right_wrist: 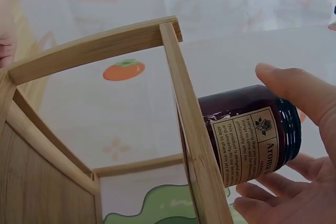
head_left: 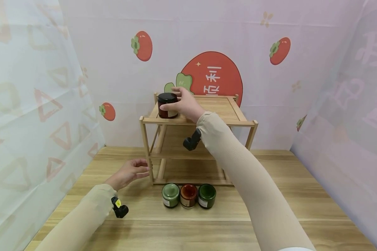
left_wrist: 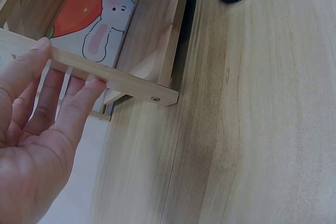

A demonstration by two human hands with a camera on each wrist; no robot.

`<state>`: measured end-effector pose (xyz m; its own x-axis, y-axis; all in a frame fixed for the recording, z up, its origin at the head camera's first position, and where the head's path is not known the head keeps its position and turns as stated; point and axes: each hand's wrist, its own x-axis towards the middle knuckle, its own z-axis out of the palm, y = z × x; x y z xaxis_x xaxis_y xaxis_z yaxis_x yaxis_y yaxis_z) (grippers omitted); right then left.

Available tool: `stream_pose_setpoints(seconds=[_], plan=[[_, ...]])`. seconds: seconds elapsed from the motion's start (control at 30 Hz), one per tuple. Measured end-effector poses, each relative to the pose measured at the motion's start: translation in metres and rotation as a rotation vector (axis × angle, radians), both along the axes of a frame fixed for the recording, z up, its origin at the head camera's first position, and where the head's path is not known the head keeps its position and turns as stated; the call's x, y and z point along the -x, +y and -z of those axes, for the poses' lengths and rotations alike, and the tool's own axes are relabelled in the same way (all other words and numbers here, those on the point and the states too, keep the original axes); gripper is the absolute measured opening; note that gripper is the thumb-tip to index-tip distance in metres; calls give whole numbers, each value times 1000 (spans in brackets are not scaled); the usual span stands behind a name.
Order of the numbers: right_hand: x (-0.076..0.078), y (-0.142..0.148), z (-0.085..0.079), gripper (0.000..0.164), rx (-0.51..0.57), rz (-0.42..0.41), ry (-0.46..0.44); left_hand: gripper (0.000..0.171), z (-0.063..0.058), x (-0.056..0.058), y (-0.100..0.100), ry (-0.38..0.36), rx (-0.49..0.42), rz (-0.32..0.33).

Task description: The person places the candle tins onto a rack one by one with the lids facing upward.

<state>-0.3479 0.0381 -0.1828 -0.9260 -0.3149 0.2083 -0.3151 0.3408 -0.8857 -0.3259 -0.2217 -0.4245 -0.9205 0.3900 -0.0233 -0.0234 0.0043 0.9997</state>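
Note:
A dark red glass jar [head_left: 168, 105] with a black lid and an "Aroma" label [right_wrist: 247, 142] stands upright at the left end of the top shelf [head_left: 213, 106]. My right hand [head_left: 185, 104] is spread around this jar, thumb on the near side. In the right wrist view the thumb [right_wrist: 294, 85] shows a small gap from the jar, with the other fingers below it. My left hand [head_left: 130, 172] grips the front left post [left_wrist: 121, 80] of the wooden rack [head_left: 183, 156] low down, thumb on one side and fingers on the other.
On the table [head_left: 207, 233] before the rack, a light green jar [head_left: 170, 195], an amber jar [head_left: 189, 196] and a dark green jar [head_left: 207, 196] sit in a row. Behind the rack hangs a printed backdrop [head_left: 213, 35], with fabric walls at both sides.

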Motion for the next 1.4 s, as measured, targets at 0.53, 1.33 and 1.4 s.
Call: stream_pose_setpoints(seconds=[0.53,1.33,1.4], plan=[[-18,21,-13,64,126,-75,163,31,0,-2,0,-12,2,-7],[-54,40,-1,55,254,-180,296,29,0,1,-1,-19,11,-6],[-56,40,4,53,254,-181,302,29,1,2,0,-17,9,-6]])
